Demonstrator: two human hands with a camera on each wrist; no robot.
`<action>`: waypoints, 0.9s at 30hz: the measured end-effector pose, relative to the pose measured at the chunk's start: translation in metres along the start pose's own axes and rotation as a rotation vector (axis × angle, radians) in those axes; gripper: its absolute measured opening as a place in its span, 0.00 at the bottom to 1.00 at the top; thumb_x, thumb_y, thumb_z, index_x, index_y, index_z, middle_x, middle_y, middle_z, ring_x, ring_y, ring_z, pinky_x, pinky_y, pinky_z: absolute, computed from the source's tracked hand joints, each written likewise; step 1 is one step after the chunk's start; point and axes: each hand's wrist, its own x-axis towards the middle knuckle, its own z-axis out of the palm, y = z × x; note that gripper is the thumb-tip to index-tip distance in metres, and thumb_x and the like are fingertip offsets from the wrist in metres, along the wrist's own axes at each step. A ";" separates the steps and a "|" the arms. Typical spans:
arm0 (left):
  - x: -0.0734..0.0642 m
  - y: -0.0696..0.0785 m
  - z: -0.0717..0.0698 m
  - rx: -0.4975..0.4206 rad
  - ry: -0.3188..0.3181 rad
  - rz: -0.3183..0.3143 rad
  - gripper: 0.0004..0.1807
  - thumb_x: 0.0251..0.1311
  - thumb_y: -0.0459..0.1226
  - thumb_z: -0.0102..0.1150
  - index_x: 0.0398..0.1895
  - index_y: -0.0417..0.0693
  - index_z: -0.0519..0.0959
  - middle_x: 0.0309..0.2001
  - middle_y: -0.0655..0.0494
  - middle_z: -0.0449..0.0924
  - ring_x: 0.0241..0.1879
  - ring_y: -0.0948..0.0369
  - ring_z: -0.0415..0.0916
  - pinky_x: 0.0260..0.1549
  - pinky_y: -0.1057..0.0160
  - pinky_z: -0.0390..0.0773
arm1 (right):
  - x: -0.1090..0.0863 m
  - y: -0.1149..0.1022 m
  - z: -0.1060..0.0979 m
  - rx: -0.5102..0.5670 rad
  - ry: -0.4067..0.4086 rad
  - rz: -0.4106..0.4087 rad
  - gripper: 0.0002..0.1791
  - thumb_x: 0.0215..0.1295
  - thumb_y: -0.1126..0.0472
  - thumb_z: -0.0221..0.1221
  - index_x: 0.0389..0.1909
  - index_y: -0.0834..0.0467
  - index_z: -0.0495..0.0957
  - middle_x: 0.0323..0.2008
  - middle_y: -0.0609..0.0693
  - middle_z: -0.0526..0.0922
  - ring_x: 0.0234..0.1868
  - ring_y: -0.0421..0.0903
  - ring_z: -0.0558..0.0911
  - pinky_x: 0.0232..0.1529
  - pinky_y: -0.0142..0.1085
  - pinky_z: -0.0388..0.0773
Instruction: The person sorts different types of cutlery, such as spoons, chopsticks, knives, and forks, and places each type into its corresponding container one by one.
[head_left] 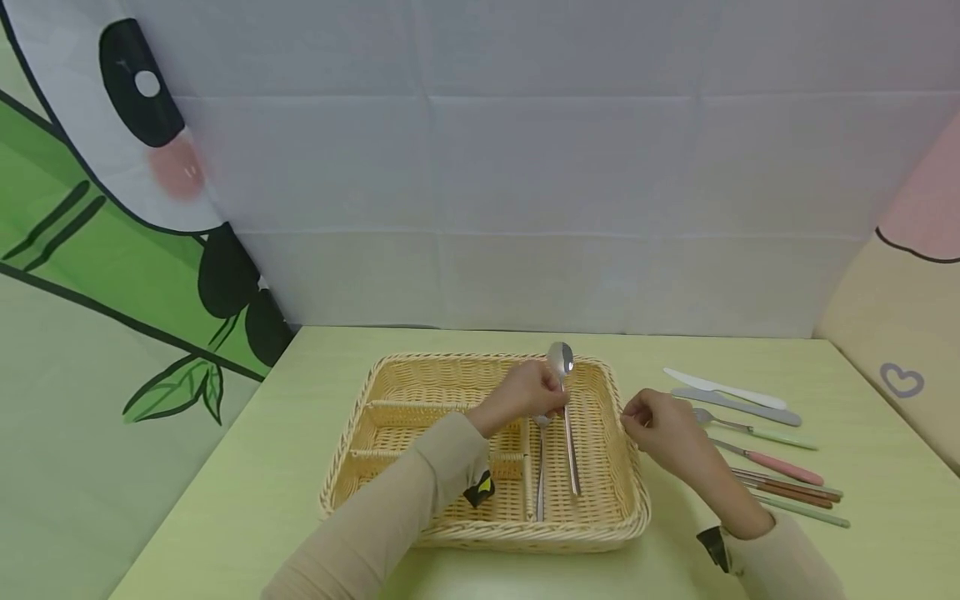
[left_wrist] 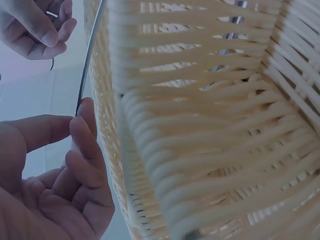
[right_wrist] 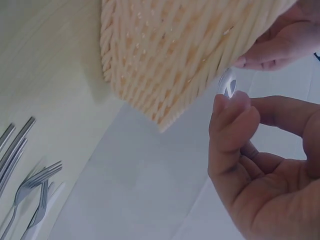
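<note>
Left hand (head_left: pixel 531 390) fingers pinched spoon (head_left: pixel 571 446) over basket's (head_left: pixel 638 502) right compartment. Right hand (head_left: pixel 669 431) just beside basket's right rim, fingers loosely curled, nothing visibly held. Head view showed both spoon ends; right wrist, only bowl.

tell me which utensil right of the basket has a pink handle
The utensil just below the green-handled fork in the head view; no other handle there is pink.
</note>
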 end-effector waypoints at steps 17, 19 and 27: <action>-0.006 -0.001 0.015 0.236 -0.013 0.055 0.14 0.55 0.34 0.58 0.15 0.36 0.82 0.20 0.51 0.83 0.09 0.66 0.58 0.10 0.71 0.60 | -0.013 0.057 -0.018 -0.121 0.018 0.059 0.05 0.57 0.64 0.57 0.29 0.64 0.77 0.24 0.49 0.79 0.25 0.41 0.74 0.25 0.35 0.69; -0.006 -0.001 0.016 0.255 -0.008 0.046 0.14 0.54 0.34 0.58 0.14 0.38 0.81 0.19 0.53 0.83 0.09 0.66 0.60 0.09 0.71 0.59 | -0.016 0.063 -0.021 -0.125 0.005 0.075 0.05 0.57 0.65 0.57 0.29 0.64 0.77 0.24 0.49 0.79 0.25 0.41 0.74 0.26 0.35 0.70; -0.008 0.000 0.023 0.357 0.033 0.031 0.12 0.52 0.36 0.60 0.13 0.47 0.79 0.12 0.54 0.76 0.09 0.65 0.56 0.08 0.68 0.57 | -0.027 0.087 -0.033 -0.172 -0.052 0.098 0.05 0.56 0.65 0.57 0.26 0.64 0.77 0.23 0.48 0.79 0.25 0.40 0.74 0.25 0.33 0.69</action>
